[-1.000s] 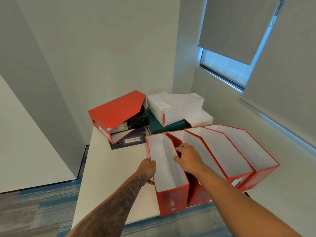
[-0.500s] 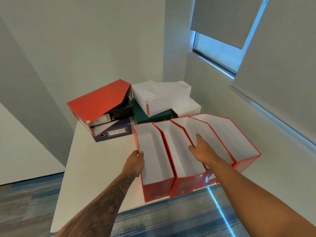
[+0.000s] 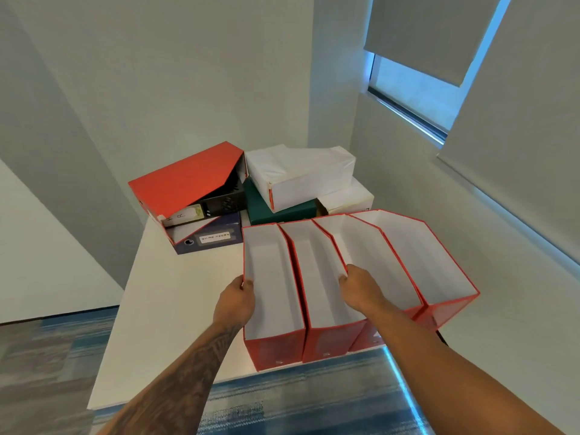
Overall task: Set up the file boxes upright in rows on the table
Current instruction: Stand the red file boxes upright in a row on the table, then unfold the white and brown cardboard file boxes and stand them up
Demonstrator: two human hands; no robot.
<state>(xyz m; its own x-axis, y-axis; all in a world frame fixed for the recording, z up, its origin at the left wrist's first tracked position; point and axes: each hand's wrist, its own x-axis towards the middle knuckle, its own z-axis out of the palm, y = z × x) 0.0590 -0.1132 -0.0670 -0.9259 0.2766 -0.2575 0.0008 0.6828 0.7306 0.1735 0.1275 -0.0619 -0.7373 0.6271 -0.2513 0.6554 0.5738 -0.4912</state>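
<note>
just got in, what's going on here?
A person has four red file boxes standing upright in a row at the near edge of the table. The left hand grips the leftmost box by its outer wall; the right hand grips where the second box meets the next. A pile of boxes and binders lies behind.

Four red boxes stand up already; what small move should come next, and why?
Probably swing the right hand leftward to bring the row parallel: it grips the rim between the second box and third box, the left hand grips the leftmost box, and the third and fourth box fan out rightward.
</note>
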